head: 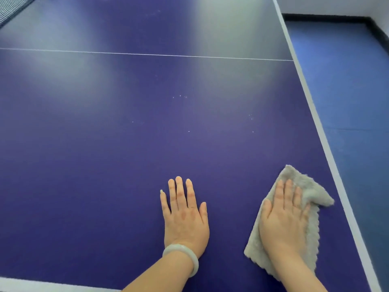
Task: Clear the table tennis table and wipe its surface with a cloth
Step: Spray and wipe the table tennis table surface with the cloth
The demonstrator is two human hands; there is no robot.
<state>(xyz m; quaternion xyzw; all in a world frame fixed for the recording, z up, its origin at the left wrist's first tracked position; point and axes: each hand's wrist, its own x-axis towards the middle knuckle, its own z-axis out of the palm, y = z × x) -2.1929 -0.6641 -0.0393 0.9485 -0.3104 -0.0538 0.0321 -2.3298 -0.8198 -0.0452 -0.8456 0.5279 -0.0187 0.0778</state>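
One grey cloth (294,224) lies flat under the right hand (283,218), whose fingers are spread, pressing it onto the dark blue table (147,144) near its white side edge. The left hand (185,213), open, rests palm-down just beside, a pale bangle (181,256) on its wrist. Blue floor (347,91) lies beyond.

A blue floor (347,85) fills the right side of the view. Along the floor's far and right edges runs a black skirting strip (328,17), and above that strip a pale wall (336,5) rises out of view.
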